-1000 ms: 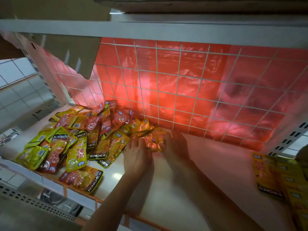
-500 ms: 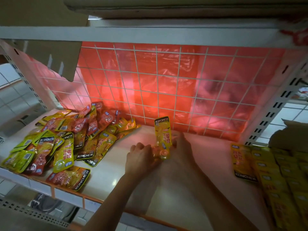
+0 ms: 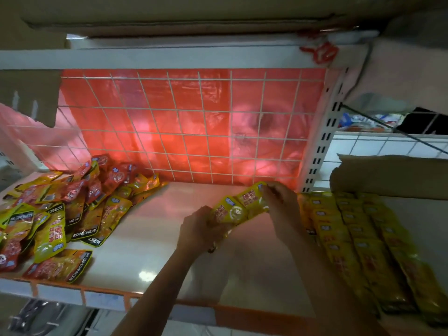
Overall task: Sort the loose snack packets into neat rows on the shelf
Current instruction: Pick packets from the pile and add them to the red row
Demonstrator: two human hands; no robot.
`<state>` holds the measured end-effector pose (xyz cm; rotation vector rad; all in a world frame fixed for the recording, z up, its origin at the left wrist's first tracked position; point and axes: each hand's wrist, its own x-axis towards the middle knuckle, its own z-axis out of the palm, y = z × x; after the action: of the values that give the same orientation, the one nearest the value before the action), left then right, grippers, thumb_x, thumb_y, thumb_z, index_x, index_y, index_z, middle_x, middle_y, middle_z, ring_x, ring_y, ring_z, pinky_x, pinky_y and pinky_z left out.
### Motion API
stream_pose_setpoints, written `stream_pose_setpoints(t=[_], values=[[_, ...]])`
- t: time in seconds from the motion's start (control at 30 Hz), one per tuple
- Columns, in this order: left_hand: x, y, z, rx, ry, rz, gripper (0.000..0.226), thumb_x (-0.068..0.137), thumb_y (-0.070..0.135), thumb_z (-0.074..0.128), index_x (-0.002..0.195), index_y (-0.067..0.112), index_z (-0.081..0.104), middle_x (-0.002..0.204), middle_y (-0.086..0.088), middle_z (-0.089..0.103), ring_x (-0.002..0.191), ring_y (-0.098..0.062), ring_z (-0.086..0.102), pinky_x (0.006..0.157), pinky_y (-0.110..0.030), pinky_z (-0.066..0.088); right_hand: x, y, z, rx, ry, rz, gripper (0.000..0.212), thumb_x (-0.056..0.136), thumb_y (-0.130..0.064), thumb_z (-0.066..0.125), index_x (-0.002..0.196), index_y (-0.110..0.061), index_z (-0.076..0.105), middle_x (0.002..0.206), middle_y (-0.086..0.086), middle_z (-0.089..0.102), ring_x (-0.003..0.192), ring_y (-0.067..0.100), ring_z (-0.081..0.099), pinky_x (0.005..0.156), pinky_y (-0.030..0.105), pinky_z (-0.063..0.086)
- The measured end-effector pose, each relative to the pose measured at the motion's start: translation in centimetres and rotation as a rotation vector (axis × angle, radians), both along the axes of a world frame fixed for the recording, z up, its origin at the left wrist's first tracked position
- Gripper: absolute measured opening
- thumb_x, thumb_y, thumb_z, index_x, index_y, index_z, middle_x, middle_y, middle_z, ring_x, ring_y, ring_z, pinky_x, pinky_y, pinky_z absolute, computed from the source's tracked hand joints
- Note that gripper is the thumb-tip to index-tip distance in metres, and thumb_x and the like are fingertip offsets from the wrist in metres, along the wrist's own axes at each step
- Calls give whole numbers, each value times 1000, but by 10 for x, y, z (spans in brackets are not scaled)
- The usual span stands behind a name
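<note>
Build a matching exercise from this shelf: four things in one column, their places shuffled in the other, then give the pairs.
Things
1. loose pile of packets
2. neat rows of yellow packets
3. held packets
4. wire grid

Places
A. back of the shelf
B. right end of the shelf
C. gripped by the left hand and right hand, mid-shelf
D. left end of the shelf

Pairs: 1-D, 2-B, 3-C, 4-A

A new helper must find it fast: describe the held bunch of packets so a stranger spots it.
Find the red wire grid behind the white shelf. Before its right half, the left hand and right hand grip a bunch of yellow packets. Unlike the loose pile at left and the flat rows at right, only this bunch is held.
</note>
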<state>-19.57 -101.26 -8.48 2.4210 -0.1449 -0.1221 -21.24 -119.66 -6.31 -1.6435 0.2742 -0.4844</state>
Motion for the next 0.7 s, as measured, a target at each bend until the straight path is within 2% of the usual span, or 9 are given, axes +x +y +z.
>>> stream_pose_setpoints(t=[0.07, 0.13, 0.2, 0.27, 0.37, 0.47, 0.53, 0.63, 0.7], values=[[-6, -13, 1, -162, 54, 8, 36, 73, 38, 78, 64, 21, 48, 58, 9, 53, 56, -9, 51, 51, -22, 36, -12, -17, 7, 73, -43, -65, 20, 90, -7, 60, 82, -25, 65, 73, -6, 60, 66, 1, 52, 62, 24, 40], [-11, -27, 0, -381, 154, 10, 30, 73, 33, 78, 60, 17, 56, 51, 9, 55, 50, -3, 49, 52, -20, 39, -21, -36, 11, 82, -83, -155, 13, 88, -11, 63, 86, -23, 67, 77, -5, 64, 69, 0, 56, 66, 25, 44], [-15, -40, 0, -551, 219, 39, 16, 77, 27, 71, 65, 17, 67, 64, 2, 66, 60, -12, 57, 62, -29, 45, -30, -55, 13, 109, -73, -253, 8, 81, -21, 70, 88, -24, 69, 84, 1, 69, 78, 11, 63, 71, 31, 48], [-17, -53, -1, -651, 276, 66, 11, 86, 9, 64, 77, 12, 70, 85, -18, 70, 76, -26, 64, 72, -39, 50, -38, -74, 15, 188, -12, -329, 19, 74, -28, 75, 90, -24, 68, 89, 6, 69, 81, 18, 65, 70, 33, 50], [-21, -76, -1, -683, 326, 53, 12, 86, 0, 62, 83, 8, 71, 95, -22, 71, 90, -37, 68, 85, -49, 53, -49, -97, 14, 228, 55, -361, 23, 78, -19, 75, 99, -12, 67, 83, 5, 66, 75, 17, 62, 63, 28, 47], [-25, -103, -3, -604, 321, 21, 3, 74, 15, 71, 72, 14, 74, 85, -16, 73, 89, -38, 68, 81, -52, 54, -59, -112, 11, 143, 106, -391, 11, 86, -12, 63, 97, -10, 66, 73, -3, 60, 65, 10, 54, 57, 23, 42], [-27, -120, -5, -526, 306, 27, 13, 66, 28, 72, 72, 16, 73, 79, -8, 74, 82, -31, 70, 80, -48, 57, -63, -118, 8, 116, 145, -379, 14, 88, -9, 55, 98, -15, 65, 74, -1, 59, 62, 9, 50, 53, 20, 40], [-26, -142, -10, -487, 304, 60, 13, 69, 29, 74, 77, 19, 73, 81, -2, 73, 79, -23, 70, 78, -46, 58, -68, -125, 6, 125, 173, -327, 26, 86, -6, 49, 104, -17, 64, 80, 1, 61, 69, 15, 54, 66, 30, 43], [-25, -153, -11, -453, 290, 63, 13, 77, 26, 73, 87, 19, 73, 87, -1, 73, 82, -20, 69, 80, -41, 58, -70, -129, 5, 163, 188, -329, 30, 85, -2, 47, 105, -17, 64, 77, -2, 59, 71, 17, 53, 67, 32, 42]])
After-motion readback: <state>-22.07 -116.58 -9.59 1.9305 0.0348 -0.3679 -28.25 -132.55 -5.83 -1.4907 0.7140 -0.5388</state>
